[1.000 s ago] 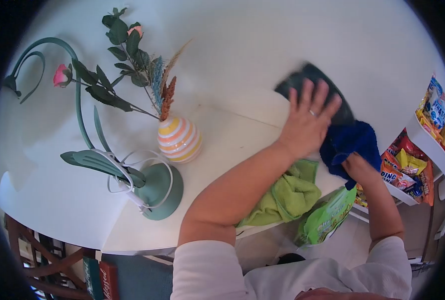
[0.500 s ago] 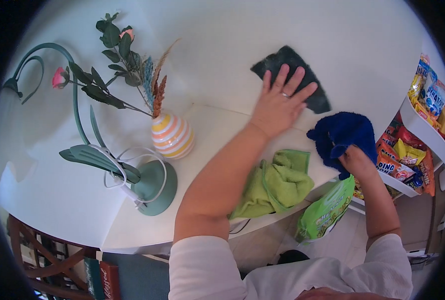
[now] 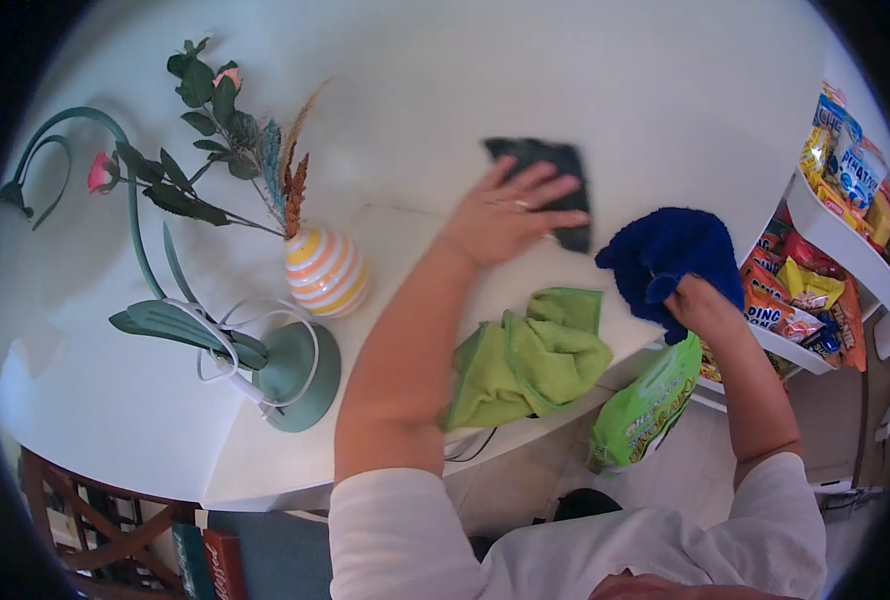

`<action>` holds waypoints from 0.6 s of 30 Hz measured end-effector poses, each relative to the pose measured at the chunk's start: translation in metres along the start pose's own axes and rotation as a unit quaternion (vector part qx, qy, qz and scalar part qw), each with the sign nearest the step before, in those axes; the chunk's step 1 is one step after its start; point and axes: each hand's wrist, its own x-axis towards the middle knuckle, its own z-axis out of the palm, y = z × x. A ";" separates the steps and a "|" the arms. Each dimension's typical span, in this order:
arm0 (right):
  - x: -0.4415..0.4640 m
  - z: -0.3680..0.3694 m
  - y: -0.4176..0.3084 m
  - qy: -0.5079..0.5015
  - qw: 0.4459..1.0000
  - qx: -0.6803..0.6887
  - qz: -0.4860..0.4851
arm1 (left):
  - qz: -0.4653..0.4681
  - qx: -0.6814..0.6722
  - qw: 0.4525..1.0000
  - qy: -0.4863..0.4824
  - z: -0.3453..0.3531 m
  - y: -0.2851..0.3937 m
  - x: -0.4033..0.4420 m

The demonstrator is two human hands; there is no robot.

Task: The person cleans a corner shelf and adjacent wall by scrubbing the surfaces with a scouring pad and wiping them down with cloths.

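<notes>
My left hand (image 3: 513,212) lies with fingers spread over a dark green cloth (image 3: 562,168), pressing it against the upright-looking white surface (image 3: 415,110). A ring shows on one finger; the hand is slightly blurred. My right hand (image 3: 703,305) grips a fold of a dark blue towel (image 3: 693,250) at the right end of the white tabletop (image 3: 405,265). Between my arms, a crumpled lime green microfiber cloth (image 3: 535,360) rests at the tabletop's front edge.
At left stand a striped vase (image 3: 327,272) with artificial flowers and a green lamp (image 3: 300,375) with a white cord looped around it. A green plastic pack (image 3: 645,405) is below the front edge. Snack packets (image 3: 790,300) fill white tiered bins at right.
My left hand has slid the dark green cloth left and slightly down across the white surface. My right hand keeps hold of the blue towel. The whole view has shifted a little.
</notes>
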 end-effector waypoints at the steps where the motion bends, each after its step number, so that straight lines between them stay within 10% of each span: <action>1: -0.001 -0.005 0.001 -0.026 0.999 -0.001 0.022 | -0.019 0.051 0.998 -0.009 -0.008 -0.016 -0.014; 8: -0.003 -0.074 -0.011 0.220 0.939 -0.255 -0.070 | -0.055 0.062 0.996 0.036 -0.018 0.003 0.005; 11: 0.020 -0.107 -0.012 0.375 0.881 -0.266 -0.112 | 0.127 -0.013 0.984 0.125 -0.019 0.036 0.048; 18: 0.093 -0.214 -0.071 0.423 0.819 -0.385 -0.036 | 0.050 -0.075 0.989 0.115 -0.087 0.057 0.055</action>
